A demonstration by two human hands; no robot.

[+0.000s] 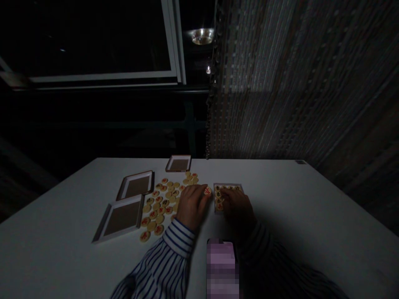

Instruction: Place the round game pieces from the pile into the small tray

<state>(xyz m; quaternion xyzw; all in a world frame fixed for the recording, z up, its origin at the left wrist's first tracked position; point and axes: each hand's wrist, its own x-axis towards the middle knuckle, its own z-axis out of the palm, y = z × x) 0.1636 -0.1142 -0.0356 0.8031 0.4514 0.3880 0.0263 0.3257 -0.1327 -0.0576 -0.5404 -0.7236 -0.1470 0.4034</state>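
Note:
My left hand [193, 204] rests on the white table [299, 216] and pinches a round cream game piece with a red character [207, 191] at its fingertips. Right of it, my right hand [237, 207] lies in shadow over a small square tray [227, 186] that holds several pieces, with its fingers curled on them. Many more round pieces [162, 205], some marked red and some dark, lie scattered to the left of my left hand. Both sleeves are striped.
Three empty square trays lie on the table: one at the near left [122, 217], one behind it [136, 185], one at the back [178, 163]. A phone [221, 261] lies between my forearms. A bead curtain [296, 83] and a dark window [93, 41] stand behind.

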